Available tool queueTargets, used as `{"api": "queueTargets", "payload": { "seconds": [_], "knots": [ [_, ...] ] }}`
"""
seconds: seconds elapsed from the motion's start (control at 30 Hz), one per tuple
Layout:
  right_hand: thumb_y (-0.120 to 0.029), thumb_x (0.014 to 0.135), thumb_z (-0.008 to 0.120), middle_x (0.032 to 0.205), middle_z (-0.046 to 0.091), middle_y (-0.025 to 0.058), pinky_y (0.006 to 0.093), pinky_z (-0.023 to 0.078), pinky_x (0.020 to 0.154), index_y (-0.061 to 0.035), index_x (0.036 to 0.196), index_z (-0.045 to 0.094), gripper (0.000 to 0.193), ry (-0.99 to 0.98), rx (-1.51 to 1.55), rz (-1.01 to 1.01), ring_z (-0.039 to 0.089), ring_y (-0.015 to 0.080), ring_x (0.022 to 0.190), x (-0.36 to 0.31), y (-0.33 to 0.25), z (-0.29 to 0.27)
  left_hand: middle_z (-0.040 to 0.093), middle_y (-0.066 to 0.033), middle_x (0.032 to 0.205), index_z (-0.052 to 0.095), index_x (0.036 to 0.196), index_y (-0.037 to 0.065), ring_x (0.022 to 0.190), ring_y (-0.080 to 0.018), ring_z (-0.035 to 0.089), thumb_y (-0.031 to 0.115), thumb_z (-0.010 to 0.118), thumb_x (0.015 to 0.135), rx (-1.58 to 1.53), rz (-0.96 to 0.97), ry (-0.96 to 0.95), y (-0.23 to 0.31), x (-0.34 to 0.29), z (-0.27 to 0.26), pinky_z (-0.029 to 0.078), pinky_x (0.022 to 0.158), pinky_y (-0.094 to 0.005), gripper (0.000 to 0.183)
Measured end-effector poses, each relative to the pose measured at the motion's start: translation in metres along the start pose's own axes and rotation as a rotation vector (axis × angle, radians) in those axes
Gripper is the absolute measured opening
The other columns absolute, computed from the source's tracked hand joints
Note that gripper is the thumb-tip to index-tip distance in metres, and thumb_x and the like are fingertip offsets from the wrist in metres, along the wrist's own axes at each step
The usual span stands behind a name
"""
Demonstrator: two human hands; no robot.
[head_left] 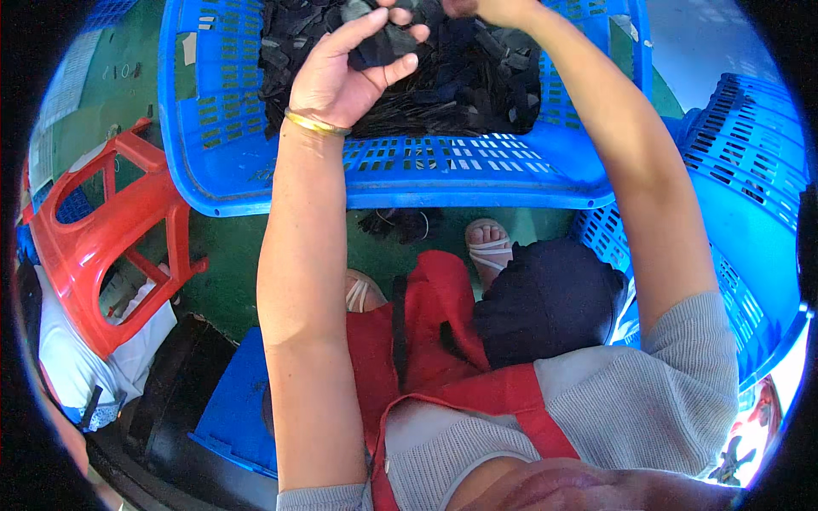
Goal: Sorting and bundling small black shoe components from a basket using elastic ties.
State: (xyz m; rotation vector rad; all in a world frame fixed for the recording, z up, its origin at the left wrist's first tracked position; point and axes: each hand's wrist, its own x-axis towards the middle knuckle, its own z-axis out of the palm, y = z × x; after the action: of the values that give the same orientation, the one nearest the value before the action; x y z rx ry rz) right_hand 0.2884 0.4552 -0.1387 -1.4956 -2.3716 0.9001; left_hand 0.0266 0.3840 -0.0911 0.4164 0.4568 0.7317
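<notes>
Left hand [349,81] holding dark piece [394,44]; right hand [498,10] showing partly, grip indeterminable. Blue basket [409,194] containing many loose pieces [460,98]; finished share not showing.

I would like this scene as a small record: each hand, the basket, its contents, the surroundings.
Left hand: holds a dark flat piece
Right hand: cut off by upper edge; grip unclear
Basket: blue slotted basket, in front of the person
Contents: many dark pieces
Left side: red stool
Right side: more blue slotted plastic
</notes>
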Motion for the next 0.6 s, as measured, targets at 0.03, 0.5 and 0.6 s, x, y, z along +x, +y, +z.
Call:
{"api": "queueTargets", "payload": {
  "seconds": [0.03, 0.5, 0.6],
  "knots": [
    [-0.015, 0.076, 0.069, 0.092, 0.069, 0.0096, 0.0374, 0.052, 0.074, -0.0109, 0.098, 0.07, 0.022, -0.026, -0.097, 0.015, 0.066, 0.029, 0.084, -0.013, 0.002, 0.014, 0.062, -0.0121, 0.111, 0.057, 0.113, 0.005, 0.113, -0.0317, 0.058, 0.012, 0.055, 0.094, -0.07, 0.033, 0.065, -0.001, -0.002, -0.005, 0.056, 0.087, -0.0416, 0.02],
    [-0.029, 0.078, 0.072, 0.087, 0.069, 0.0079, 0.0367, 0.05, 0.078, -0.0097, 0.093, 0.07, 0.024, -0.18, 0.204, 0.253, 0.065, 0.0231, 0.086, -0.026, 0.019, 0.016, 0.061, -0.0182, 0.107, 0.051, 0.111, -0.001, 0.105, -0.0387, 0.06, 0.008, 0.057, 0.093, -0.122, 0.114, 0.443, -0.004, 0.007, -0.008, 0.056, 0.087, -0.0483, 0.021],
    [-0.026, 0.084, 0.071, 0.073, 0.064, 0.0005, 0.0262, 0.045, 0.066, -0.006, 0.084, 0.07, 0.02, -0.062, 0.594, 0.396, 0.058, 0.0124, 0.068, -0.02, -0.008, -0.012, 0.062, -0.0159, 0.105, 0.055, 0.108, -0.001, 0.101, -0.0356, 0.061, 0.013, 0.059, 0.093, -0.051, 0.14, 0.52, -0.006, 0.006, -0.008, 0.057, 0.087, -0.047, 0.021]
  ]
}}
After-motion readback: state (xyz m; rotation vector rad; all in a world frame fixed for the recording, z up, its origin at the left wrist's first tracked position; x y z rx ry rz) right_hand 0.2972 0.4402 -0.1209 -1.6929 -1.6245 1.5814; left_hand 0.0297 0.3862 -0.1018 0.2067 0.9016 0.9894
